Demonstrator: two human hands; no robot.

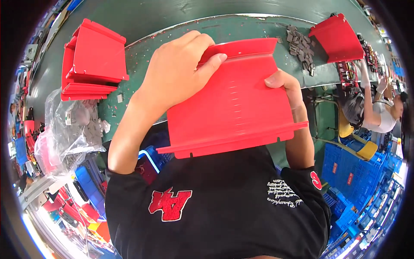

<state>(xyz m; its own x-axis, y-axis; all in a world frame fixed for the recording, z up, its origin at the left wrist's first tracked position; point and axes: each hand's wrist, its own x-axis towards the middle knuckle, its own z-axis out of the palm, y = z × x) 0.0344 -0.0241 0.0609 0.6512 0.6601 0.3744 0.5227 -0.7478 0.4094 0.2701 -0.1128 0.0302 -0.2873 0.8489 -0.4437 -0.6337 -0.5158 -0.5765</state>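
Between my two hands is a red bent panel [230, 99] with a raised flange along its far edge and another along its near edge. It is held in front of my chest, above the near side of the bench. My left hand [183, 64] grips the far left corner, its thumb on the inner face and its fingers curled behind the flange. My right hand [286, 86] clasps the right edge, thumb on top, the other fingers hidden underneath. A row of small slits runs down the panel's middle.
Red panels [99, 54] are stacked at the left of the green bench [142, 56]. Small dark grey pieces [300, 47] lie in a pile at the right, beside another red panel [338, 39]. Clear plastic bags [71, 125] hang at the left; a co-worker [375, 108] sits at the right near blue crates [351, 166].
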